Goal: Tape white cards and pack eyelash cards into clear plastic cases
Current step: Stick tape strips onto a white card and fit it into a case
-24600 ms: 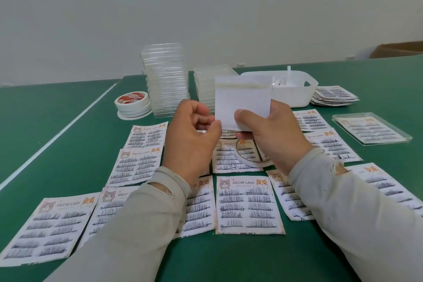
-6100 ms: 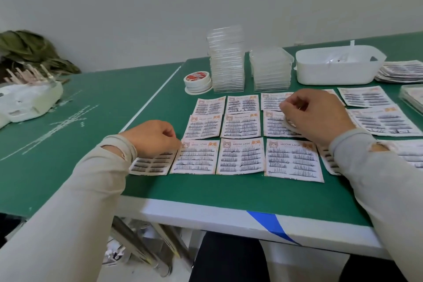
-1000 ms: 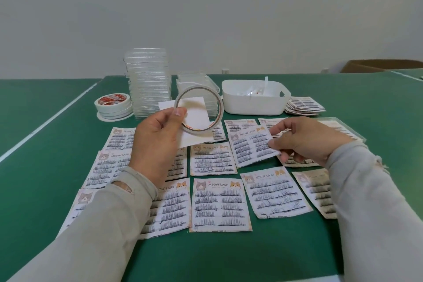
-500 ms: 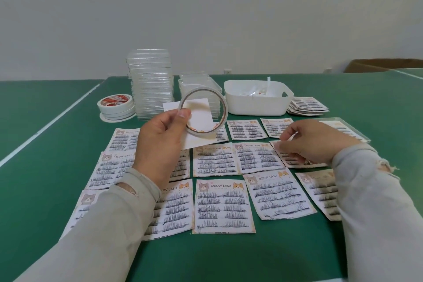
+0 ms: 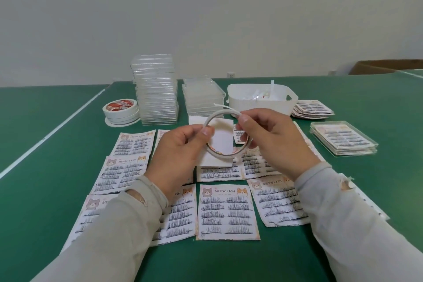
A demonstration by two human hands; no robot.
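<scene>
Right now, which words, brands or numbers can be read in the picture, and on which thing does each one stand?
"MEOW LASH": heading of the eyelash card in the front middle, between two cat faces.
"MEOW LASH": the same heading on the eyelash card at the left.
Small line under each heading: too small to read.
Red print on the tape rolls: blurred, not readable.
White card in the left hand: no text visible.

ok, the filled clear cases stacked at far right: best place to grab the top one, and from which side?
Take the top filled case by its two long edges, coming down from above. It lies flat on the stack, the lid is smooth and offers no hold, and bare green table surrounds it. The right hand, now pinching the tape, is nearer.
</scene>
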